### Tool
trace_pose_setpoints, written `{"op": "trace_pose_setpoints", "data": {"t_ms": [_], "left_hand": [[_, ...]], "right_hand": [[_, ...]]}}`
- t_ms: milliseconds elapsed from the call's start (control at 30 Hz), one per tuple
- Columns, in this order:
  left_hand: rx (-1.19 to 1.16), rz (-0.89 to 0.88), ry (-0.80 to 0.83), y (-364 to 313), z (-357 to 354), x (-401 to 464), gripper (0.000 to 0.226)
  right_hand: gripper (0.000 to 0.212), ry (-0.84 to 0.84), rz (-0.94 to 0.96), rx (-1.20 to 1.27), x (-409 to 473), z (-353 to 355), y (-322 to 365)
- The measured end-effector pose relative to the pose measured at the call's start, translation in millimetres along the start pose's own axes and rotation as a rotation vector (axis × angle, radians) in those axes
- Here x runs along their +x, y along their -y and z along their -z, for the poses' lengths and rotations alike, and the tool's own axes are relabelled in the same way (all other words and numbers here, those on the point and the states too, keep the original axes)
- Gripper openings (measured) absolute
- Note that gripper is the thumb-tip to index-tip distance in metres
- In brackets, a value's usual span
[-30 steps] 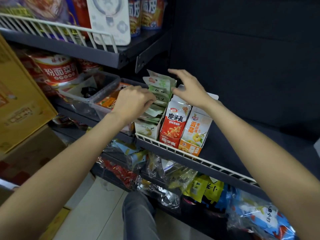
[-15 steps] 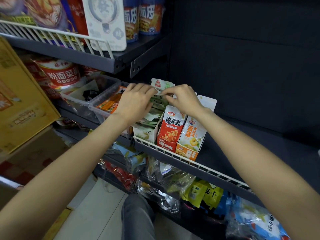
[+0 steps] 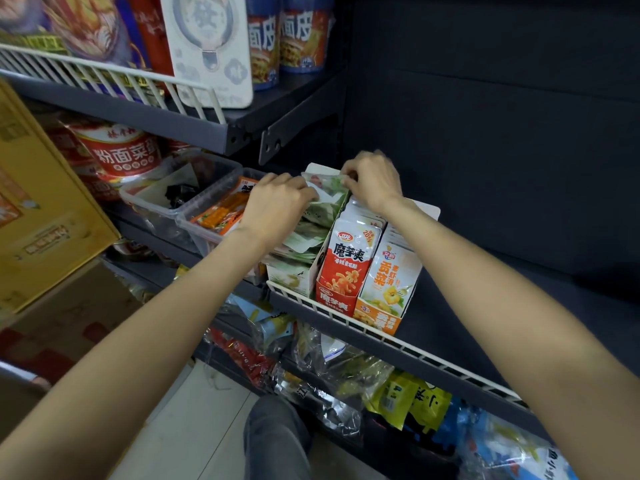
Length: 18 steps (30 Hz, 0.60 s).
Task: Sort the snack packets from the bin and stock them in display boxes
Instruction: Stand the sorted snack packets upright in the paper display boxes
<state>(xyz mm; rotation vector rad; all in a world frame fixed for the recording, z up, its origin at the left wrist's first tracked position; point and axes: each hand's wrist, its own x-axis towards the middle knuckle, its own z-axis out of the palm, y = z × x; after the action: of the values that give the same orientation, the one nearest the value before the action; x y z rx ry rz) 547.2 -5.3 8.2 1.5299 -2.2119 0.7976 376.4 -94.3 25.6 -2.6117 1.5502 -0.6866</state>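
Here, both hands [image 3: 277,202] [image 3: 374,183] pinching green packet [image 3: 327,184]

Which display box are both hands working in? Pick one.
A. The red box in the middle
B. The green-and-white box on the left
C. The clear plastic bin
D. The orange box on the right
B: the left hand and right hand both grip pale green packets at the back of the green-and-white box, left of the red box.
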Motion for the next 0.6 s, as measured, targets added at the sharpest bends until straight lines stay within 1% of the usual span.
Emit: {"op": "trace_pose_setpoints", "data": {"t_ms": [167, 267, 333, 433, 467, 533, 600], "left_hand": [[0.073, 0.011, 0.011, 0.7, -1.5, 2.7, 0.016], [0.093, 0.024, -0.003, -5.8, -4.2, 12.4, 0.018], [0.092, 0.049, -0.001, -9.4, -7.8, 25.9, 0.026], [0.045, 0.116, 0.026, -11.8, -9.5, 41.7, 0.038], [0.009, 0.125, 0.039, -11.7, -11.9, 43.6, 0.045], [-0.109, 0.141, 0.111, -10.4, -16.6, 42.0, 0.061], [-0.245, 0.158, 0.103, -7.5, -14.6, 32.8, 0.075]], "right_hand": [[0.014, -0.111, -0.076, 0.227, -4.5, 3.3, 6.1], [0.017, -0.067, -0.076, 0.233, -4.8, 11.0, 2.6], [0.029, 0.0, -0.059, 0.319, -6.2, 12.9, -2.4], [0.054, 0.131, 0.044, 0.434, -12.5, 11.5, -10.7], [0.059, 0.136, 0.071, 0.444, -14.3, 10.9, -12.7], [0.058, 0.057, 0.102, 0.42, -16.6, 8.9, -13.1], [0.05, -0.034, 0.135, 0.341, -17.4, 7.9, -9.2]]}}
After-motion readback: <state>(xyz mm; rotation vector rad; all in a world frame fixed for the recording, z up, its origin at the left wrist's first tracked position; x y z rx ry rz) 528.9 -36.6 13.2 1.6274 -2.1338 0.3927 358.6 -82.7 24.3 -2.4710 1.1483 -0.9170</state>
